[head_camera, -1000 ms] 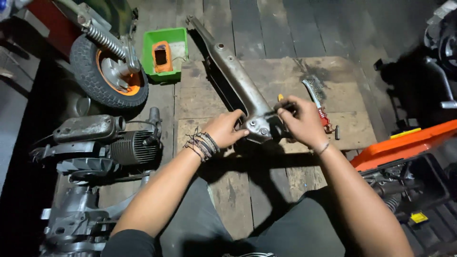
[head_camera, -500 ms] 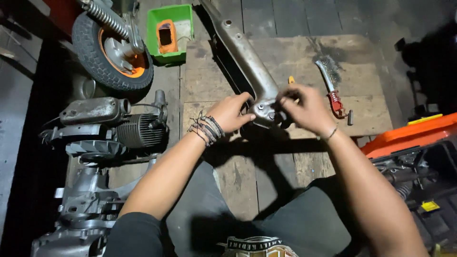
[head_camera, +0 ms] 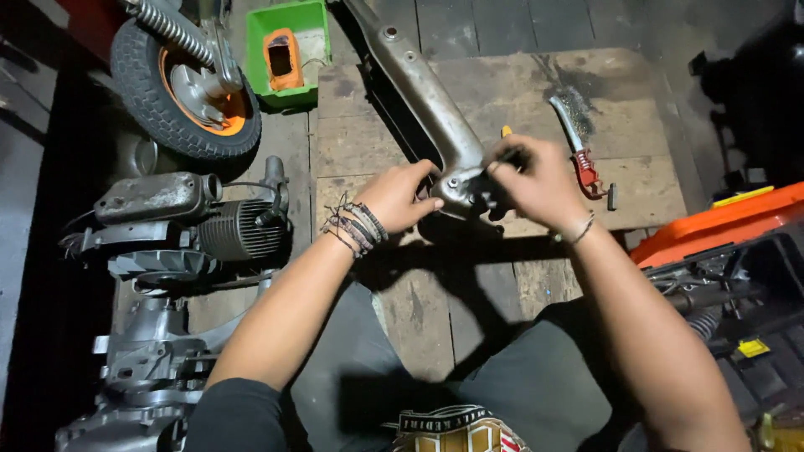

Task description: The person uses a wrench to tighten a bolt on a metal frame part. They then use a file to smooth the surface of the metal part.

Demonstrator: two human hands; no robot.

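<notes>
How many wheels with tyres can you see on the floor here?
1: a small wheel with an orange hub, upper left beside the green tray. Others may be hidden in the dark edges.

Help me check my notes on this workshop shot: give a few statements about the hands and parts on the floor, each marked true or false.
1. Both the left hand and the right hand are at the near end of the long metal arm. True.
2. The green tray is empty. False: an orange part lies in it.
3. The wire brush with a red handle lies on the wooden board, right of the right hand. True.
4. The wheel with an orange rim lies right of the board. False: it is left of it.
5. The left wrist is bare. False: it wears several bracelets.
</notes>
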